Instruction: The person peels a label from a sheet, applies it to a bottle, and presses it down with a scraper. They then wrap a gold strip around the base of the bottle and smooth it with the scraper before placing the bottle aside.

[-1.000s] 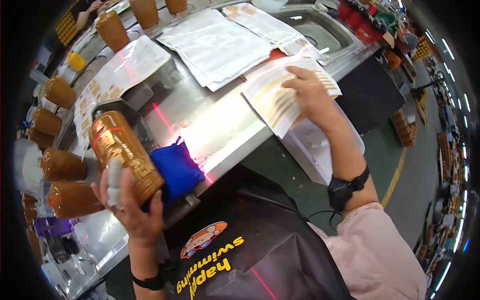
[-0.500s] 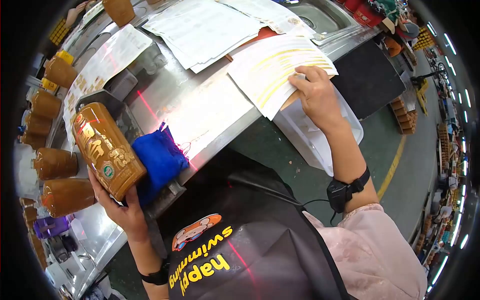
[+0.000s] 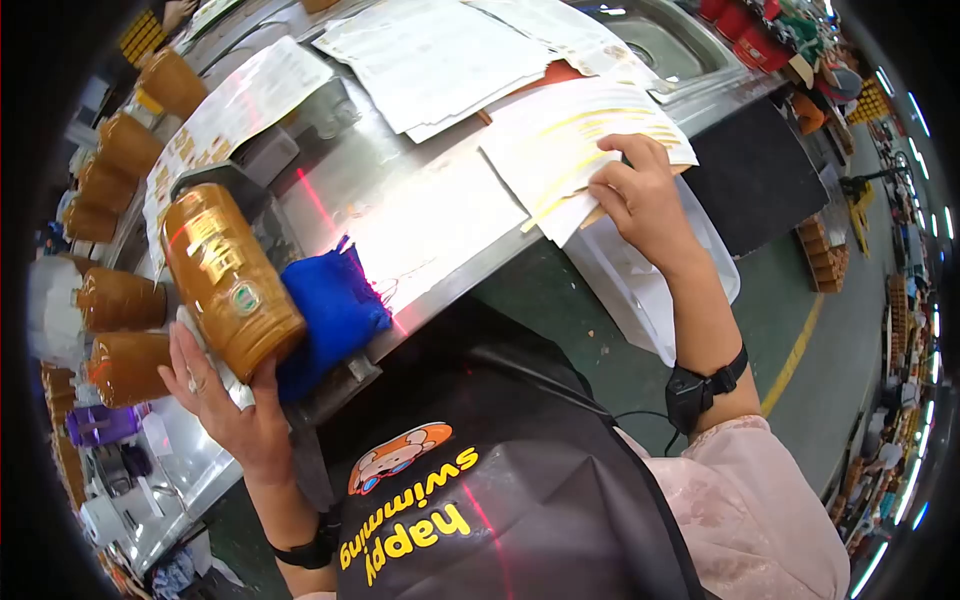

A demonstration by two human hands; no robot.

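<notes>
A brown jar [image 3: 228, 280] with gold lettering lies tilted in a metal holder at the left, against a blue cloth [image 3: 335, 310]. My left hand [image 3: 230, 405] is at the jar's lower end, fingers apart, thumb against its base. Over at the right, my right hand [image 3: 640, 190] pinches the edge of a sheet in a fanned stack of white sheets with yellow strips [image 3: 575, 125]. The stack lies at the table's edge, above a white bin [image 3: 640, 290].
More brown jars [image 3: 122, 300] stand along the left. Printed sheets [image 3: 430, 55] lie on the metal table [image 3: 400, 215] beside a sink [image 3: 660, 45]. A black board [image 3: 750, 170] is at the right. A purple item [image 3: 103, 425] sits lower left.
The jar has rolled, so its lettering faces differently. My left hand's fingers have spread and come off its side. My right hand has lifted a sheet's corner a little from the stack.
</notes>
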